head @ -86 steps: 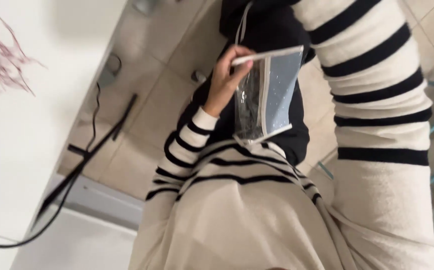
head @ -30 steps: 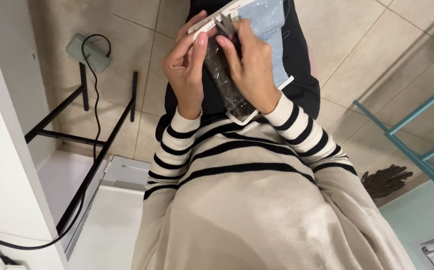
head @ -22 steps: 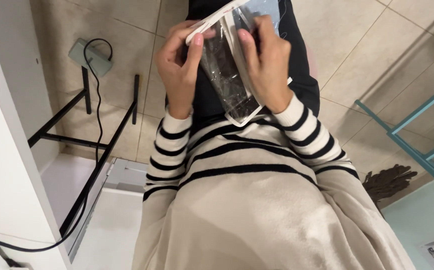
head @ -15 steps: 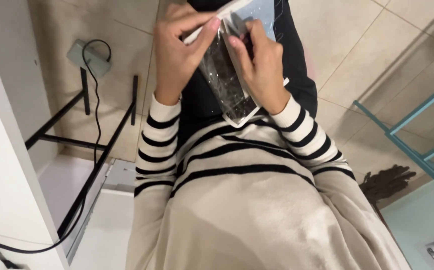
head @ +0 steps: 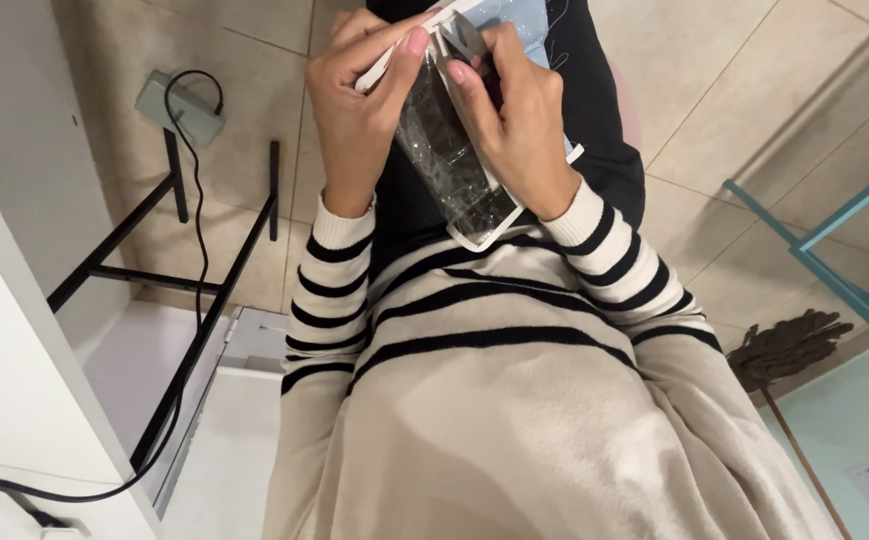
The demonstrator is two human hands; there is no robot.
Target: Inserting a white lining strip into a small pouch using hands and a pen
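I look straight down my cream jumper with black stripes. In front of my chest I hold a clear plastic zip pouch (head: 449,165) with a white edge and a pale blue panel at its top. My left hand (head: 354,110) grips the pouch's upper left edge, thumb along the white rim. My right hand (head: 514,125) clasps its right side, with fingers curled at the opening. Dark contents show through the clear plastic; I cannot tell what they are.
A black metal frame (head: 189,280) stands on the beige tiled floor at left, with a grey power adapter (head: 179,110) and black cable. A white table edge (head: 24,330) runs down the left. A teal frame (head: 824,270) and a dark mop head (head: 789,345) lie at right.
Earlier only my left hand held the pouch out to the right. Both hands now grip it in front of my chest, and they have risen slightly toward the top of the view.
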